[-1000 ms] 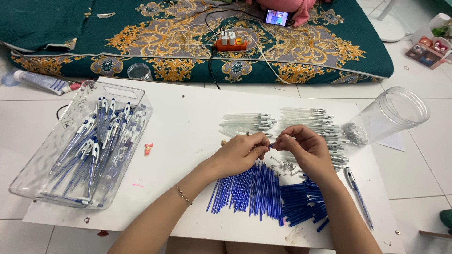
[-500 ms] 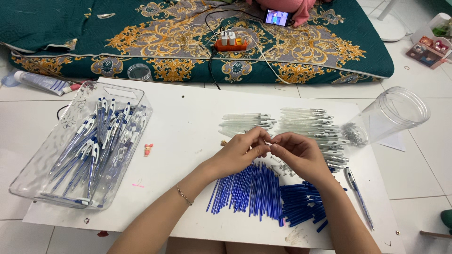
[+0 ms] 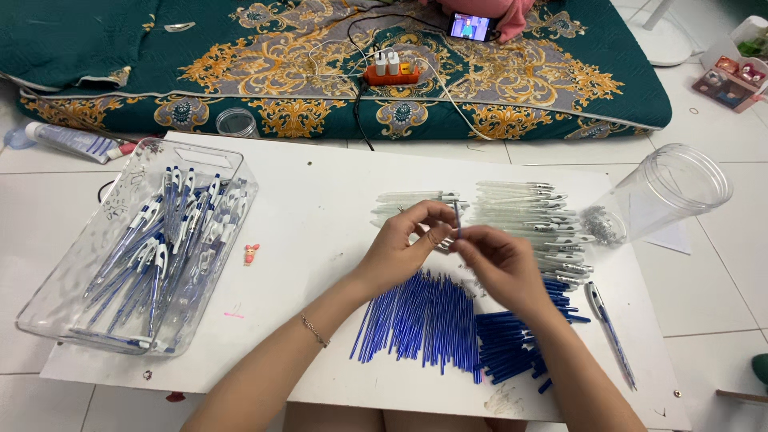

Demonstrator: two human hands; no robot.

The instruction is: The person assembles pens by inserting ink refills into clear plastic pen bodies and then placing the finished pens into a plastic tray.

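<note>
White board point(image 3: 320, 208) on tiles: both hands pinch one refill point(image 3: 457, 219) (left hand point(image 3: 404, 244), right hand point(image 3: 492, 260)) above the refill pile point(image 3: 424, 320); a slip could drop it there.

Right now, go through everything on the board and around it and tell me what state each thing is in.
left hand: pinching a small pen part at the fingertips
right hand: holding a thin blue refill upright
blue refills: loose pile lying flat on the white board
clear pen barrels: lying in rows, unassembled
clear tray: filled with finished pens
clear jar: tipped on its side, open
single pen: lying flat, apart
</note>
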